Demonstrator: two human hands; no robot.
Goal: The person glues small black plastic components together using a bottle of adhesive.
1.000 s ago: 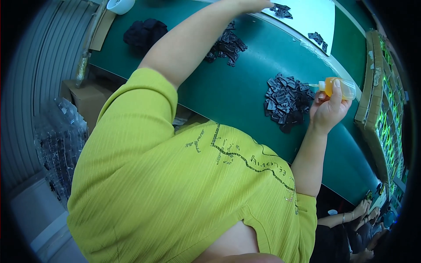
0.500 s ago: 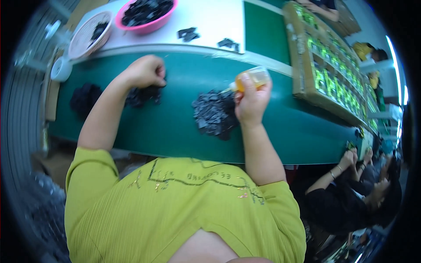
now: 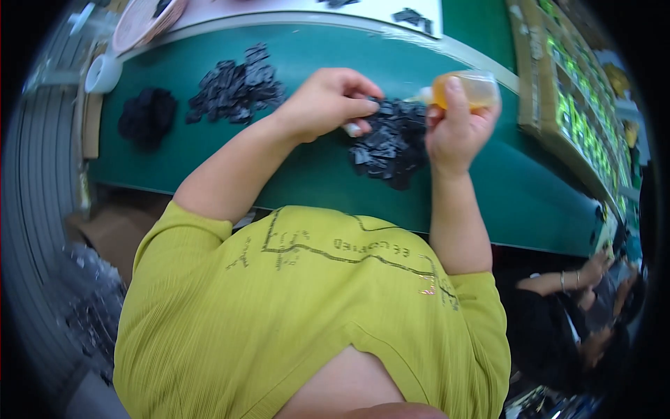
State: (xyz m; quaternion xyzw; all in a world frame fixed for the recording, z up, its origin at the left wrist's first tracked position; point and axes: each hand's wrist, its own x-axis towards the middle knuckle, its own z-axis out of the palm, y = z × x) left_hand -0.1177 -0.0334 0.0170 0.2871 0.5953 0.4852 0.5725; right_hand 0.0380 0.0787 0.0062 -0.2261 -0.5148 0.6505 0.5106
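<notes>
1. A squeeze bottle (image 3: 481,85) of amber liquid lies on its side in the grip of the right hand (image 3: 460,133), above a green table (image 3: 314,171); its long axis runs roughly left to right, the nozzle (image 3: 423,96) aimed left toward the left hand (image 3: 328,105); a short gap parts the nozzle's tip from the left fingertips.

2. A heap of small black pieces (image 3: 391,143) sits between the two hands and reaches toward the wearer; the left fingertips are at its upper left edge, the right hand just beside its right flank; the nozzle points in at its upper right, though whether the tip touches any piece cannot be told.

3. The hands are apart from each other; the right is wrapped round the bottle, thumb laid along its side; the left has its fingers curled, thumb close to forefinger; whether they pinch a black piece cannot be told against the dark heap.

4. A second black pile (image 3: 237,87) lies beyond the left forearm; a dark, soft-looking bundle (image 3: 146,117) rests farther left; of the two hands, the left is nearer to both.
</notes>
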